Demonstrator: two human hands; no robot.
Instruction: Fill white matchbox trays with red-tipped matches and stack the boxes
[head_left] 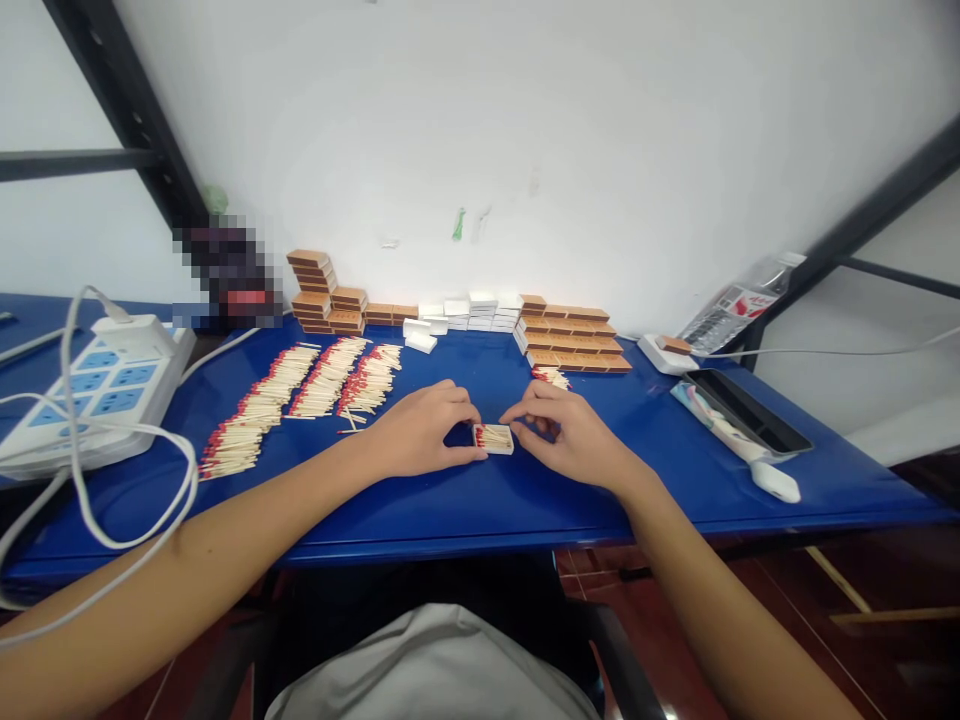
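A small white matchbox tray (494,438) filled with red-tipped matches lies on the blue table (465,500), between both hands. My left hand (420,430) curls around its left end, thumb and fingertips pinching it. My right hand (570,430) pinches its right end with the fingers bent. Rows of loose red-tipped matches (300,395) lie spread to the left. A few more matches (551,377) sit just behind my right hand.
Stacks of brown matchbox sleeves (574,340) and white inner trays (469,312) line the wall. A white power strip (90,390) with looping cables sits at the left. A phone (750,415), a charger and a plastic bottle (739,300) lie at the right.
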